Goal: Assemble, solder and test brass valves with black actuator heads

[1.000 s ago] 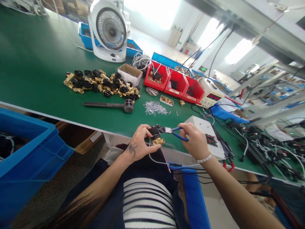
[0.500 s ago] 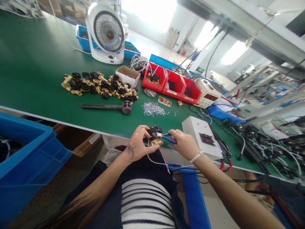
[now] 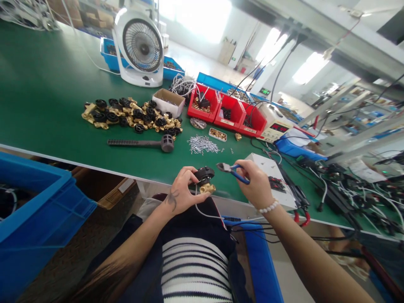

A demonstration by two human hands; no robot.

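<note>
My left hand (image 3: 181,191) is closed around a small valve part (image 3: 204,179) with a black cap and a brass body, held just over the near edge of the green table (image 3: 47,97). A thin white wire hangs from the part toward my lap. My right hand (image 3: 257,185) grips blue-handled pliers (image 3: 232,170), whose jaws point left and sit a short gap to the right of the part, not touching it.
A pile of black-and-brass valve parts (image 3: 132,115), a black mallet (image 3: 142,143), loose metal clips (image 3: 202,144), red bins (image 3: 227,109), a white fan (image 3: 140,46), a white switch box (image 3: 268,176) and tangled cables at right. A blue crate (image 3: 34,210) stands at left below the table.
The pliers had their jaws at the part half a second ago; my right hand has since drawn them back to the right and slightly up. My left hand keeps the part in place.
</note>
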